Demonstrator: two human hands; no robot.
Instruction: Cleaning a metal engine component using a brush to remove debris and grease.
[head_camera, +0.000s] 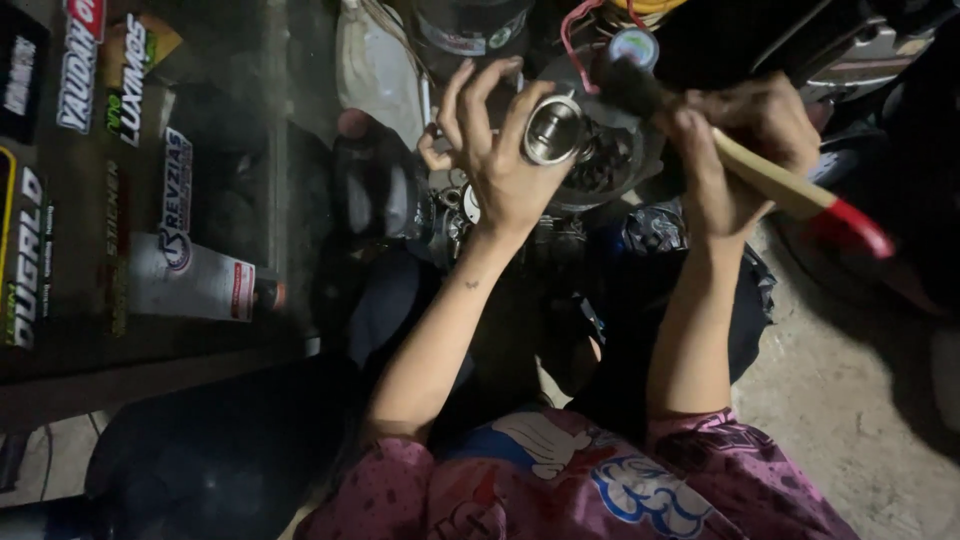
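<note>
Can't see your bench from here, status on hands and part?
Left hand pinching metal cylinder. Right hand holding brush, bristles at the cylinder. Engine parts crowded close behind.

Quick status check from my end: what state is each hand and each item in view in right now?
Left hand: raised, fingers gripping the metal cylinder.
Metal cylinder: held up, open end facing the camera.
Right hand: closed around the brush handle.
Brush: gripped, bristle end pointing at the cylinder; contact cannot be told.
Engine part: opened, inner pieces exposed.
Tube: lying on its side behind the glass.
</note>
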